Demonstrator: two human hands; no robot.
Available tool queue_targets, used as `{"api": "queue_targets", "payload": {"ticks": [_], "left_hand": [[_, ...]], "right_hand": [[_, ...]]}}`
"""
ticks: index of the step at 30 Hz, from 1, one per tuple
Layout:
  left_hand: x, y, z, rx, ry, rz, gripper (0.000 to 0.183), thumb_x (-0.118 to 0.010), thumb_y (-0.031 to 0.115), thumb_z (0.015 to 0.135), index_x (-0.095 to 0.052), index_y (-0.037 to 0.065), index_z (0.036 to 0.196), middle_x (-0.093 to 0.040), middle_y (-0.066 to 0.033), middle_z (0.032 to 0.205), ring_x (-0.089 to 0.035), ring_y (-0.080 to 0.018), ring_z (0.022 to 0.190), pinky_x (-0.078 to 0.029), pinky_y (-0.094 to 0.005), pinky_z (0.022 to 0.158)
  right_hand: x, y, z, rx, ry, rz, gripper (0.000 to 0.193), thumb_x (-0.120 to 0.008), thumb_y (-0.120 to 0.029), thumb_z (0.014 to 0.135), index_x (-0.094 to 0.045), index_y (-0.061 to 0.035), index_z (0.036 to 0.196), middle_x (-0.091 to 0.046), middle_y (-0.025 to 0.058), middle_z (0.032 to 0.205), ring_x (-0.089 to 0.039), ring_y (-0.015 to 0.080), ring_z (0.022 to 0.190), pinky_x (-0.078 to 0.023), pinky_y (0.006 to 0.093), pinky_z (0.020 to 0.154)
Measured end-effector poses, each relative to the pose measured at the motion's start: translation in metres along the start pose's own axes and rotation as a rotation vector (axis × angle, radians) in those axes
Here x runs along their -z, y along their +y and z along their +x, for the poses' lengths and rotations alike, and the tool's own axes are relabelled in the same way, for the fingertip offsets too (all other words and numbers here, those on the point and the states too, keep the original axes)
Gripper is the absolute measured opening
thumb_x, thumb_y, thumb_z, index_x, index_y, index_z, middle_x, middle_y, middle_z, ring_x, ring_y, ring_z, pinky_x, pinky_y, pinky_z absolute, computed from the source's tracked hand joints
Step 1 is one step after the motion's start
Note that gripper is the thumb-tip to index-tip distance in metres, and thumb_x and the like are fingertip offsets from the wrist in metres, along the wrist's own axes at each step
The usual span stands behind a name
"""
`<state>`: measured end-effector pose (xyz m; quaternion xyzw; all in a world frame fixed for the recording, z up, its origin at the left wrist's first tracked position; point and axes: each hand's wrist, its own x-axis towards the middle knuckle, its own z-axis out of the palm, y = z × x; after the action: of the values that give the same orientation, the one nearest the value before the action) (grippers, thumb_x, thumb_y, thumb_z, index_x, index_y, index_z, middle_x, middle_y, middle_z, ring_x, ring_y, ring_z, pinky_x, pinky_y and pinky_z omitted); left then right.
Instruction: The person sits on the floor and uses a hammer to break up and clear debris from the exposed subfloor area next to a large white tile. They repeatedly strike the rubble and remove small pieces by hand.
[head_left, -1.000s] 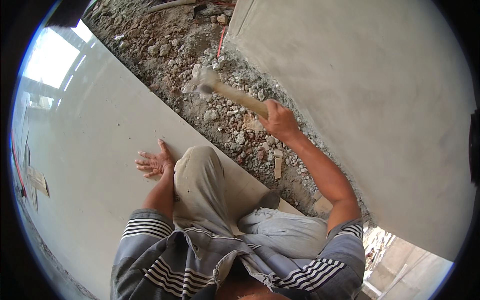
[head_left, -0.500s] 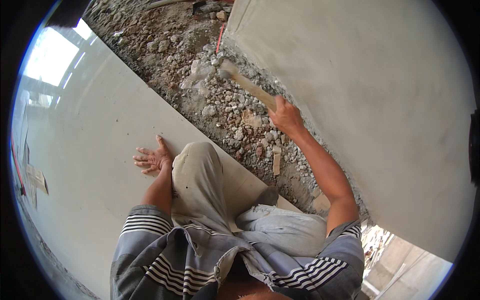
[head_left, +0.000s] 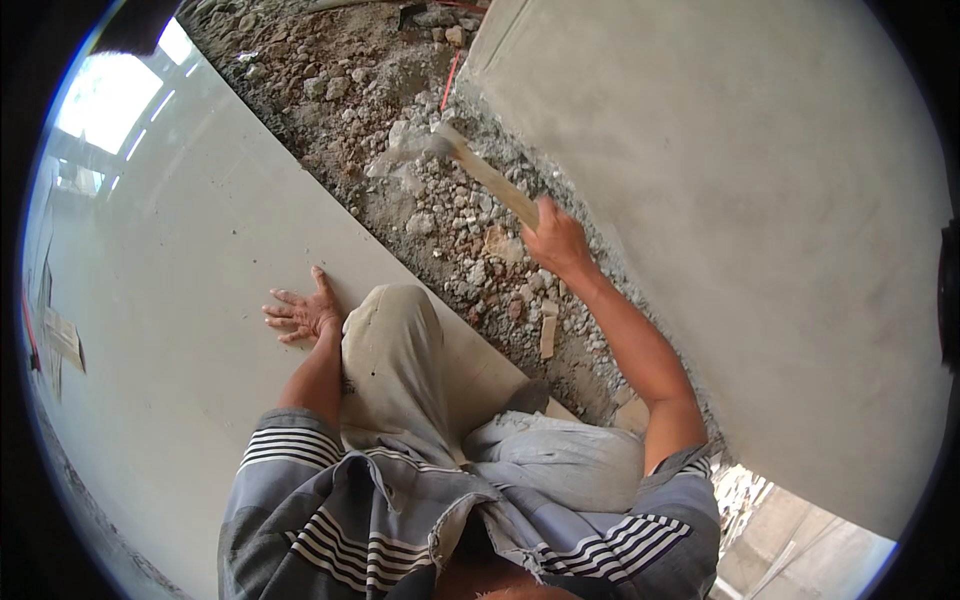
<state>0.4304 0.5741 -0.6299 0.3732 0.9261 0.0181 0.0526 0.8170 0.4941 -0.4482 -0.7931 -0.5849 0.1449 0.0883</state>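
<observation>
My right hand point(head_left: 558, 237) is closed around the wooden handle of a hammer point(head_left: 495, 185). The hammer's head is smeared by motion, over the rubble strip point(head_left: 440, 220) close to the foot of the plastered wall point(head_left: 740, 200). Pale stones and crushed bits lie under and around it. On the left, my left hand point(head_left: 308, 310) rests flat on the smooth light floor tiles point(head_left: 200, 260), fingers spread, holding nothing. It is just beside my bent knee point(head_left: 395, 330).
A red line point(head_left: 452, 80) runs over the rubble by the wall's far corner. A small tan block point(head_left: 548, 332) lies in the debris. A flat piece of cardboard-like material point(head_left: 65, 340) is at the far left. Rough brown soil point(head_left: 300, 60) spreads at the back.
My right hand and the hammer have shifted slightly to the left, with the hammer's head still near the same rubble. My left hand has stayed flat on the tiles.
</observation>
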Motion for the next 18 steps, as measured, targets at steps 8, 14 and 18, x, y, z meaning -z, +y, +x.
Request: {"api": "queue_targets", "payload": {"ticks": [8, 14, 18], "left_hand": [[-0.001, -0.002, -0.001, -0.021, 0.017, -0.020, 0.113, -0.042, 0.087, 0.073, -0.013, 0.016, 0.156, -0.001, -0.0202, 0.161, 0.006, -0.0383, 0.149, 0.004, -0.0674, 0.110], [-0.001, -0.006, -0.003, -0.010, 0.000, 0.028, 0.114, -0.043, 0.087, 0.072, -0.013, 0.016, 0.156, -0.001, -0.0195, 0.161, 0.007, -0.0378, 0.149, 0.003, -0.0675, 0.110], [0.001, -0.001, 0.000, -0.013, 0.006, -0.021, 0.114, -0.042, 0.088, 0.072, -0.012, 0.016, 0.156, -0.001, -0.0197, 0.161, 0.007, -0.0375, 0.149, 0.002, -0.0677, 0.110]], "right_hand": [[0.009, 0.031, 0.020, 0.063, -0.026, -0.126, 0.035, -0.068, -0.021, 0.083, -0.052, -0.0043, 0.110, -0.066, 0.0164, 0.095, -0.068, 0.0347, 0.084, -0.057, 0.0434, 0.073], [0.003, 0.011, 0.012, -0.410, -0.336, 0.014, 0.036, -0.060, -0.022, 0.087, -0.053, 0.0010, 0.114, -0.068, 0.0252, 0.094, -0.069, 0.0356, 0.090, -0.057, 0.0454, 0.073], [0.001, -0.033, 0.010, 0.172, -0.012, 0.108, 0.038, -0.066, -0.020, 0.083, -0.048, -0.0030, 0.111, -0.066, 0.0167, 0.088, -0.068, 0.0330, 0.072, -0.058, 0.0440, 0.062]]}}
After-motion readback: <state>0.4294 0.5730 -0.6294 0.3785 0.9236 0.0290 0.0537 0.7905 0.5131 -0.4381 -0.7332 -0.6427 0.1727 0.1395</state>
